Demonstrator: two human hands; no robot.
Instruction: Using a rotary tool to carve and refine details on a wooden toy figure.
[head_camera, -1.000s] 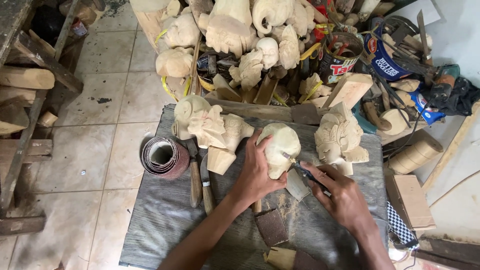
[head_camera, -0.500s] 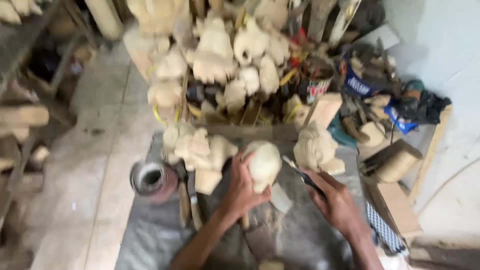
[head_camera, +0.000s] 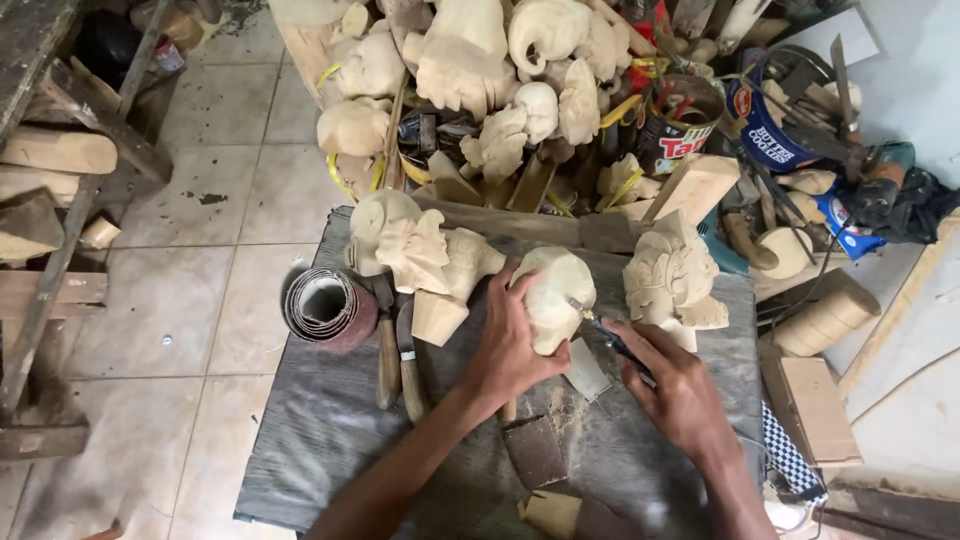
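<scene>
Both hands barely shifted. Left hand (head_camera: 510, 345) grips the pale carving (head_camera: 555, 295); right hand (head_camera: 680, 385) fingers pinch a thin tool (head_camera: 600, 328). Carving looks rough, unfinished

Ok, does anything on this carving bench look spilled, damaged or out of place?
Only fine sawdust scattered on the grey cloth below the pale carving in the left hand. Nothing looks broken or tipped.

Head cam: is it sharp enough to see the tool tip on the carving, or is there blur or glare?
Head view: sharp across the board, even soft daylight, no glare. The tool in the right hand meets the carving held by the left hand; its thin tip is small but visible. Edges of the frame bend slightly from the wide lens.
</scene>
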